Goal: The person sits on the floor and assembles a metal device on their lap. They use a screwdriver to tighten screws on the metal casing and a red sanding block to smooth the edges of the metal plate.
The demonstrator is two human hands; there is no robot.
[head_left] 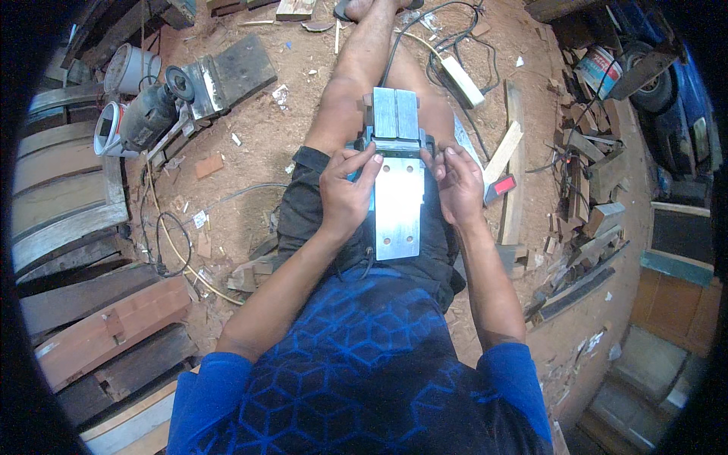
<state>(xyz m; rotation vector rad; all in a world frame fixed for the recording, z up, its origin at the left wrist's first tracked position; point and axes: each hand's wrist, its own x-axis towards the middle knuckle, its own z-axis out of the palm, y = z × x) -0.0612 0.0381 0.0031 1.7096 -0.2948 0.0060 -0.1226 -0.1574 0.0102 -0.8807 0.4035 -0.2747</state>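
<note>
An electric planer lies sole-up across my lap, its shiny flat metal base facing me. The shorter front plate points away, and the dark cutter slot crosses between the two plates. My left hand is closed at the left end of this slot, thumb and fingertips against the planer's edge. At the slot's right end my right hand has its fingers curled, with fingertips touching the planer's side. Whether either hand pinches a blade in the slot is too small to tell.
A red-and-dark block lies by wood strips right of my leg. A white power strip and black cables lie beyond. At left stand a motor grinder, buckets and stacked boards; wood offcuts line the right.
</note>
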